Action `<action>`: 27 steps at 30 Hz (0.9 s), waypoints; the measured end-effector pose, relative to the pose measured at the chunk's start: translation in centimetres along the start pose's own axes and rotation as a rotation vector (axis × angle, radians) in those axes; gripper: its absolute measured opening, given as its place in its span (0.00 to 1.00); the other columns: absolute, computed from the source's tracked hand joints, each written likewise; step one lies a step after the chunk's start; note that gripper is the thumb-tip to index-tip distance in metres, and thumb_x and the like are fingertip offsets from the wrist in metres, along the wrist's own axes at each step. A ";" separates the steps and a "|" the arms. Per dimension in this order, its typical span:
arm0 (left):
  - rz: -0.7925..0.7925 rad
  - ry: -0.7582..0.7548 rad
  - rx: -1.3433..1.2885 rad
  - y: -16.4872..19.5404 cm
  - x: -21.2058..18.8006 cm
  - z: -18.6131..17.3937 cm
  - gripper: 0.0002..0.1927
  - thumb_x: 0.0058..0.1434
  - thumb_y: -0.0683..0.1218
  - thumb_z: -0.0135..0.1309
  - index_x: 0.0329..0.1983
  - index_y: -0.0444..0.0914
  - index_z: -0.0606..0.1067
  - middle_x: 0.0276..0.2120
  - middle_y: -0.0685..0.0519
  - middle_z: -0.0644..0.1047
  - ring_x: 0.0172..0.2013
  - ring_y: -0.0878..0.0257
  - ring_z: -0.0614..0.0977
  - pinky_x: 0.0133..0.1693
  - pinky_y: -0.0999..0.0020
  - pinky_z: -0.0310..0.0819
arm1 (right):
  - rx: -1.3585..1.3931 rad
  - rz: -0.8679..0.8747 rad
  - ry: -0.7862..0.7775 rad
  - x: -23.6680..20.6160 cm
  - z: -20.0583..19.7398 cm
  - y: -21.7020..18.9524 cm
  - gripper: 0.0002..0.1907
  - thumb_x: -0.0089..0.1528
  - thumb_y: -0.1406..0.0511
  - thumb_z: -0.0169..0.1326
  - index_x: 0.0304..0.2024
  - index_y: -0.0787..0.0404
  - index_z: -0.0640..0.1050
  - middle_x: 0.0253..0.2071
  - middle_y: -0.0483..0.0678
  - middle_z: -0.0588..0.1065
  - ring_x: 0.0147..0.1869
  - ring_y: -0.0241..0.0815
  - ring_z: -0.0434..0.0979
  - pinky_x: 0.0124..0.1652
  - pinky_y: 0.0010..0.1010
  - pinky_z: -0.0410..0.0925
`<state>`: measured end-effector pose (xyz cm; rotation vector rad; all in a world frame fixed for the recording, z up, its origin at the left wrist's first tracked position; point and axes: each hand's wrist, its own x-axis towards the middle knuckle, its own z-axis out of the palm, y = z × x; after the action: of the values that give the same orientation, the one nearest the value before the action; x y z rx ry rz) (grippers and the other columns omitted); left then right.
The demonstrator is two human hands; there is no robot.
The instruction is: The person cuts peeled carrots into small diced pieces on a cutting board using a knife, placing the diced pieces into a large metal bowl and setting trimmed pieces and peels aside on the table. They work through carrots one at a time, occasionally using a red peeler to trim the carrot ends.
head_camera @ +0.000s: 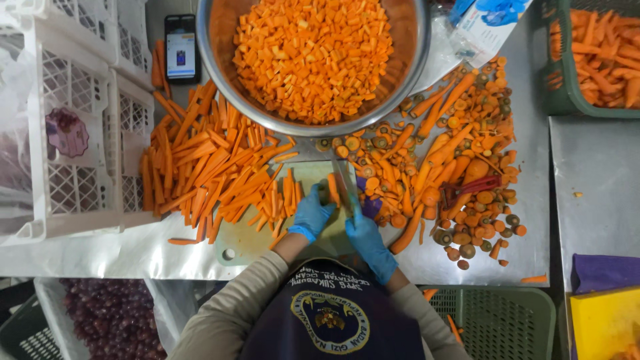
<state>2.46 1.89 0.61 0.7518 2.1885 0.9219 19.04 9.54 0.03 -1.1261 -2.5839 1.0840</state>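
From the head view, your left hand (pixel 311 215), gloved in blue, is curled down on a carrot stick (pixel 333 189) on the pale green board (pixel 248 241), fingertips tucked close to the cut. Your right hand (pixel 369 244) is clenched around the handle of the knife (pixel 345 187), whose blade stands just beside the left fingers.

The main risk is that closeness: the blade and your left fingertips are almost touching, so a slip on the wet carrot, or the stick rolling, could bring the edge onto the glove. Keep the knuckles forward of the tips.

The steel bowl (pixel 313 63) of diced carrot overhangs the top of the board, so a long forward stroke could strike its rim. To your left the pile of sticks (pixel 213 167) spills onto the board and against the white crate (pixel 80 120), leaving little bare board. On your right, peels and ends (pixel 460 180) with a red peeler (pixel 470 190) crowd the board's edge. The only open room is the bare strip of board nearest you, by its hanging hole.
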 end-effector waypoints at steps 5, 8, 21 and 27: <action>0.023 0.028 -0.107 -0.6 -1.5 0.1 0.41 0.53 0.47 0.66 0.68 0.37 0.62 0.42 0.34 0.80 0.44 0.36 0.81 0.44 0.48 0.76 | -0.036 -0.080 -0.057 0.9 -0.5 -0.9 0.34 0.64 0.63 0.49 0.73 0.57 0.61 0.21 0.63 0.73 0.24 0.64 0.74 0.27 0.55 0.66; 0.120 0.108 -0.104 -0.8 -1.8 0.2 0.41 0.52 0.44 0.67 0.67 0.37 0.62 0.42 0.35 0.80 0.43 0.37 0.82 0.42 0.49 0.77 | -0.069 -0.135 0.016 0.0 -0.3 0.1 0.32 0.64 0.63 0.50 0.71 0.63 0.62 0.21 0.63 0.73 0.24 0.63 0.74 0.27 0.55 0.66; -0.038 0.017 -0.192 -1.0 -0.9 0.9 0.49 0.49 0.42 0.67 0.74 0.42 0.58 0.28 0.47 0.80 0.31 0.50 0.84 0.36 0.56 0.78 | -0.172 -0.105 0.007 -2.5 0.7 -1.2 0.35 0.64 0.67 0.48 0.75 0.55 0.59 0.23 0.60 0.74 0.24 0.60 0.75 0.27 0.51 0.68; -0.030 0.025 -0.199 -1.6 -0.6 1.3 0.49 0.49 0.41 0.68 0.74 0.40 0.58 0.30 0.46 0.81 0.32 0.50 0.84 0.36 0.57 0.78 | -0.256 -0.087 -0.035 -1.8 1.1 -1.5 0.34 0.64 0.67 0.49 0.74 0.53 0.59 0.23 0.58 0.74 0.23 0.58 0.75 0.26 0.50 0.68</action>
<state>3.38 1.07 -1.17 0.6138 2.0856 1.1189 19.06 6.99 0.47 -1.0376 -2.8320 0.7775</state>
